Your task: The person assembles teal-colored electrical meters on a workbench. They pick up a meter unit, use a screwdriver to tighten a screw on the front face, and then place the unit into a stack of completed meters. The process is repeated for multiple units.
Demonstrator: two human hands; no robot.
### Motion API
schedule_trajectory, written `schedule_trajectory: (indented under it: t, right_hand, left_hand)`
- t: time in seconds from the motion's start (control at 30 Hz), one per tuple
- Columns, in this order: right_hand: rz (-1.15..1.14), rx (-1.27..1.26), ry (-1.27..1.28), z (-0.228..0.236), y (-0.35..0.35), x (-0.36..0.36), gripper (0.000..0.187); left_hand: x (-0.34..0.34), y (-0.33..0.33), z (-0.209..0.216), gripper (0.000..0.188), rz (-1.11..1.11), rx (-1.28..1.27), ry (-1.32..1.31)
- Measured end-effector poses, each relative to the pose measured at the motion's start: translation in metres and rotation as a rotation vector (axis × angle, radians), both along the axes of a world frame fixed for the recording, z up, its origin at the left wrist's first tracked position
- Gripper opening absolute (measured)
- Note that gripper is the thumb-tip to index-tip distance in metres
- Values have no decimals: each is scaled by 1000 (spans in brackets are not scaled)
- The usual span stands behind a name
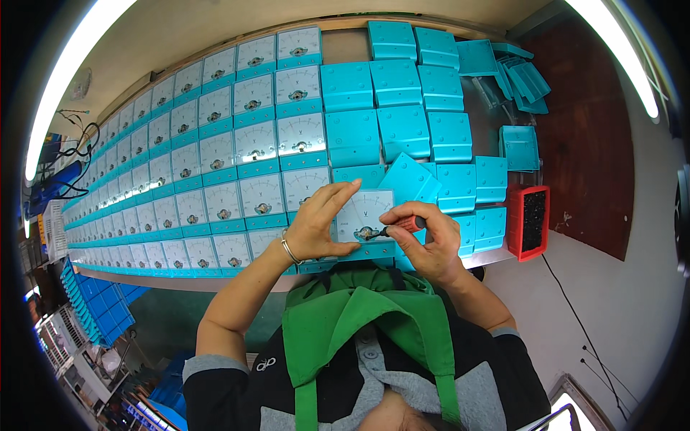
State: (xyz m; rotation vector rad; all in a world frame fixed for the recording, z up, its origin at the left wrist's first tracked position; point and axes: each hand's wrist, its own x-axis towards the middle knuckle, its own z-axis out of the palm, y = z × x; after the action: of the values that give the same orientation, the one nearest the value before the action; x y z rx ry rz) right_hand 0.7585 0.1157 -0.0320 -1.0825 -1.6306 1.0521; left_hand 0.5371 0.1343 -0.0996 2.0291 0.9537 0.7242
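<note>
A panel meter [365, 206] with a white dial face and turquoise base lies in front of me at the near edge of the table. My left hand [314, 226] grips its left side, fingers at the upper edge and thumb by the lower edge. In my right hand [440, 248] is a screwdriver [411, 224] with a red and black handle. Its tip points left, down at the small mechanism [366, 233] below the dial; whether it touches a screw is too small to tell. Turquoise housings [410, 181] lie just beyond and beside the meter, one of them tilted.
Rows of similar meters [256, 153] fill the table's left. More turquoise housings [399, 82] cover the right, with loose ones [528, 79] heaped at the far right. A red bin [527, 223] of small dark parts stands at the right edge. Blue crates [100, 302] are at lower left.
</note>
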Motion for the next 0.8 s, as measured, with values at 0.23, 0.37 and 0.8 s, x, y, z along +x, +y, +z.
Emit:
schedule_trajectory:
  t: [0.23, 0.37, 0.8]
  right_hand:
    - [70, 6, -24, 2, 1, -2, 26]
    - [63, -9, -8, 4, 2, 0, 25]
    - [-252, -479, 374, -40, -4, 35, 9]
  left_hand:
    - [1, -2, -8, 103, -5, -21, -18]
    - [1, -1, -5, 103, -15, -25, -27]
    - [-3, 3, 2, 106, 12, -21, -47]
